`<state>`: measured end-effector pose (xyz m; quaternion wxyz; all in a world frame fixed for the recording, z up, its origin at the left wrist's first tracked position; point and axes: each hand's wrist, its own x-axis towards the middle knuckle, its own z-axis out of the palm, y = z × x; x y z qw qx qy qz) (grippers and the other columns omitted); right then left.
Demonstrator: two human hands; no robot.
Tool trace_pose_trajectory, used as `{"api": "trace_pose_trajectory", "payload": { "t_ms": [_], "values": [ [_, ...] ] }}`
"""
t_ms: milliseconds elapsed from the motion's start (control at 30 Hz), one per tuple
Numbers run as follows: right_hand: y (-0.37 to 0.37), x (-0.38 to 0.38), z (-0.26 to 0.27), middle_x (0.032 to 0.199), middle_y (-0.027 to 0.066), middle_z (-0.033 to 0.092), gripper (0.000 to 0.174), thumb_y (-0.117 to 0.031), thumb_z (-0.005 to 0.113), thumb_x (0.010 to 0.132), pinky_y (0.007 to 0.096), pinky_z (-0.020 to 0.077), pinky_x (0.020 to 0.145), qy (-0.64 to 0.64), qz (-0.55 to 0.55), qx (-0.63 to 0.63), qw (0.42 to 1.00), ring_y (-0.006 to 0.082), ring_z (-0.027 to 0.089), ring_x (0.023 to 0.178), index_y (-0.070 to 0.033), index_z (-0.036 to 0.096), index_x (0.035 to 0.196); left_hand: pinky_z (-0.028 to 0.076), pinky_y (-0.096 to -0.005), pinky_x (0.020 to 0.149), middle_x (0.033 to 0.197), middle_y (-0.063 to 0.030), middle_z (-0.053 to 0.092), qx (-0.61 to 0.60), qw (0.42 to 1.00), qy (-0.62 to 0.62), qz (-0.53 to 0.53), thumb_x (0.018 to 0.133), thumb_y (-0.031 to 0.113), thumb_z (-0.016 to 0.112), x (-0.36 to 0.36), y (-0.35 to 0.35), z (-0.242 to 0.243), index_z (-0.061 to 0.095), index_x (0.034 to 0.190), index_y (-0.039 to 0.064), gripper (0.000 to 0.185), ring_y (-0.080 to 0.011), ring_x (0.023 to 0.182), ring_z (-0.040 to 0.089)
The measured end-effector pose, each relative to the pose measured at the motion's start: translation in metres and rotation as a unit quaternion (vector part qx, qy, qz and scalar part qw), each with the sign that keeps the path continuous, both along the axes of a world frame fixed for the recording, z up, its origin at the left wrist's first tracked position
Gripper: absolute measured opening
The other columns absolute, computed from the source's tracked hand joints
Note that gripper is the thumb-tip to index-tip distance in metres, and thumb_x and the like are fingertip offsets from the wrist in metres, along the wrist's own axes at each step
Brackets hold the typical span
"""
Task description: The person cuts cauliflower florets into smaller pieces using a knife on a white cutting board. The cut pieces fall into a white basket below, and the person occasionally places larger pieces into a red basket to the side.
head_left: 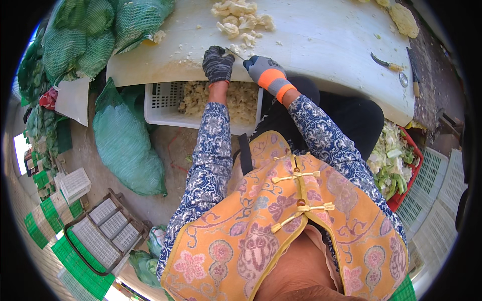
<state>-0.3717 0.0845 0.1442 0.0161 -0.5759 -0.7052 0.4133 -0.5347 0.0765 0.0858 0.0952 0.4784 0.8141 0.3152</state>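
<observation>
My right hand (266, 69), in a grey and orange work glove, grips a small knife (236, 54). Its thin blade points left, up to the fingers of my left hand (217, 64). That hand wears a dark knitted glove and has its fingers curled; whether a piece sits inside them is hidden. Cauliflower florets (241, 20) lie in a loose heap on the white tabletop (320, 41), just beyond both hands. Below the table edge, under my left forearm, stands a white plastic crate (165, 119) holding many cut cauliflower pieces (241, 103).
A hooked knife (388, 63), a metal ring (403, 79) and another knife (414, 75) lie at the table's right end. Green mesh sacks (79, 41) crowd the left end; one sack (126, 146) leans by the crate. A red tub (408, 177) holds leafy trimmings (391, 161).
</observation>
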Motion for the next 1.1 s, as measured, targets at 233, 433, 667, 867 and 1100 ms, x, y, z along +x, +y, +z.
{"api": "trace_pose_trajectory", "payload": {
  "t_ms": [233,433,667,867,1100],
  "values": [
    [0.014,0.004,-0.023,0.077,0.0160,0.065,0.040,-0.038,0.047,0.090,0.0423,0.0516,0.059,0.187,-0.090,-0.251,0.946,0.0282,0.062,0.058,-0.002,0.066,0.094,0.049,-0.0361,0.084,0.095,-0.0144,0.067,-0.047,0.995,-0.082,-0.009,0.060,0.015,0.074,-0.017,-0.019,0.014,0.065,0.096,0.008,0.038,-0.0301,0.092,0.064],
    [0.031,0.035,-0.010,0.066,0.0098,0.062,0.034,-0.036,0.049,0.090,0.0385,0.0487,0.050,0.261,-0.164,-0.321,0.896,0.0204,0.060,0.052,-0.005,0.063,0.090,0.047,-0.0388,0.088,0.103,-0.0140,0.064,-0.053,0.997,-0.006,-0.049,0.063,0.021,0.075,-0.017,-0.013,0.027,0.065,0.101,0.009,0.041,-0.0319,0.098,0.060],
    [0.056,0.066,0.002,0.070,0.0062,0.065,0.036,-0.038,0.044,0.091,0.0335,0.0510,0.055,0.036,-0.155,-0.134,0.978,0.0188,0.063,0.055,-0.007,0.062,0.089,0.045,-0.0405,0.091,0.107,-0.0117,0.062,-0.074,0.984,0.102,-0.126,0.069,0.030,0.071,0.024,0.023,0.016,0.068,0.102,0.018,0.035,-0.0301,0.102,0.057],
    [0.062,0.050,-0.008,0.073,0.0069,0.064,0.038,-0.041,0.044,0.090,0.0354,0.0517,0.053,0.054,-0.052,-0.165,0.983,0.0215,0.063,0.059,-0.006,0.060,0.089,0.048,-0.0366,0.085,0.096,-0.0142,0.069,-0.224,0.968,0.005,-0.109,0.070,0.033,0.073,-0.018,0.004,0.033,0.071,0.094,0.007,0.035,-0.0294,0.091,0.064],
    [0.034,0.025,-0.010,0.078,0.0117,0.067,0.033,-0.037,0.049,0.088,0.0362,0.0509,0.059,0.070,0.151,-0.115,0.979,0.0229,0.064,0.061,-0.007,0.064,0.092,0.048,-0.0423,0.082,0.094,-0.0149,0.069,-0.177,0.983,0.051,0.014,0.071,0.053,0.067,0.002,0.069,0.043,0.069,0.097,0.008,0.052,-0.0338,0.091,0.064]
  ]
}}
